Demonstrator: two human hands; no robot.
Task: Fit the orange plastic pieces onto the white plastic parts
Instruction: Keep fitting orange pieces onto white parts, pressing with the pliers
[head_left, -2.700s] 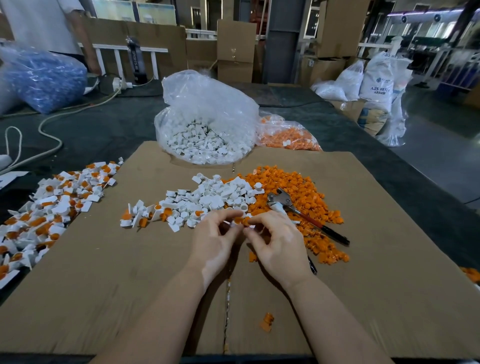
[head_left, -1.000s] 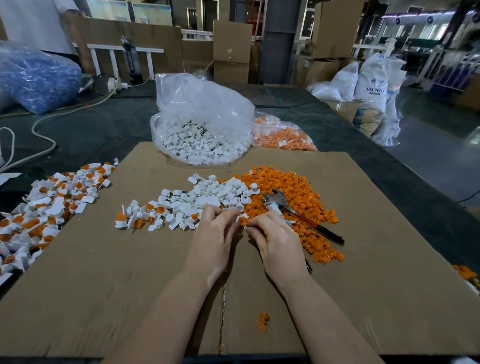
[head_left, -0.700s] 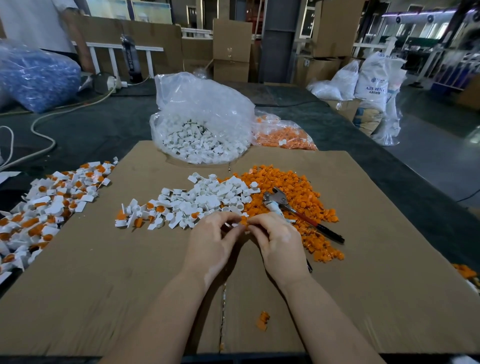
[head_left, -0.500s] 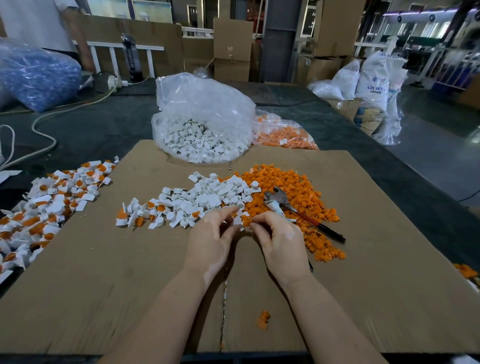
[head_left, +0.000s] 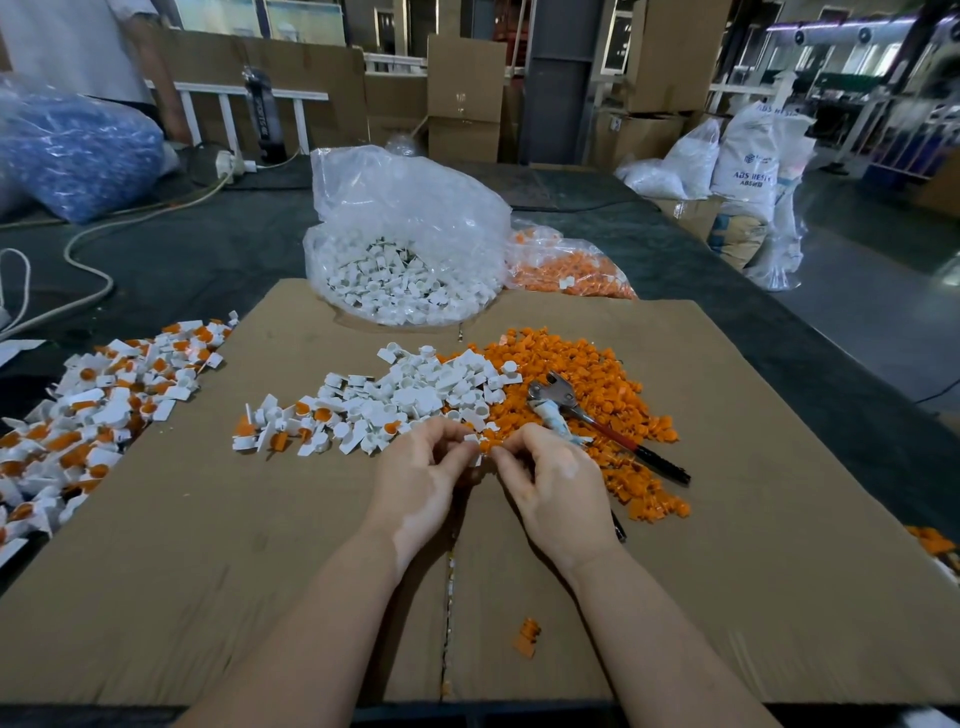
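My left hand (head_left: 421, 478) and right hand (head_left: 556, 483) pinch one small white plastic part (head_left: 474, 451) between their fingertips, near the loose heap of little orange plastic pieces (head_left: 587, 384). It is too small to tell which way it points.

Both hands met over the cardboard sheet (head_left: 727, 519): left hand (head_left: 415, 483) and right hand (head_left: 558, 486) pinched a small white part (head_left: 474, 451) between their fingertips. Loose white parts (head_left: 415, 395) and orange pieces (head_left: 587, 374) sat piled just beyond, with pliers (head_left: 597, 423) lying on the orange ones.
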